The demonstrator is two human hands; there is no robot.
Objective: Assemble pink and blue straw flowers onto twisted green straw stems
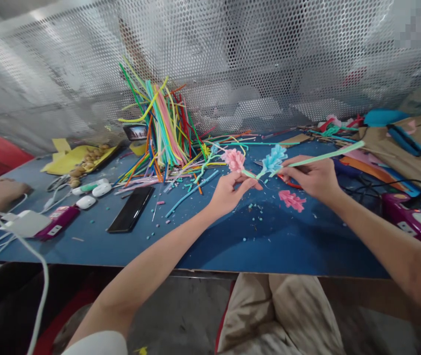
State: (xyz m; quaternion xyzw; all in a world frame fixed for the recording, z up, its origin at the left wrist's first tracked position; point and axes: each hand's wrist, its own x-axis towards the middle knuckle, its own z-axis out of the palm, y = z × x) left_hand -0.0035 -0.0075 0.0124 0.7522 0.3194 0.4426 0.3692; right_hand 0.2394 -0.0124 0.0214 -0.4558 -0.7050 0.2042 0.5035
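My left hand (228, 192) is pinched closed on the light green stem of a pipe-cleaner flower spray. A fluffy pink flower (233, 160) rises above its fingers, and a light blue flower (274, 159) branches off to the right. My right hand (312, 176) is closed around a pale green pipe cleaner (329, 155), whose long end points up to the right. Beneath my right fingers shows a red-orange handle (294, 185), perhaps of scissors, mostly covered. A separate pink flower piece (292, 200) lies on the blue table between my hands.
A bundle of coloured pipe cleaners (164, 128) stands at the back, with loose ones around it. A black phone (131, 209), a purple power strip (58, 222) and cables lie left. Another person's hands (5, 190) rest at far left. Brown paper (391, 140) lies right.
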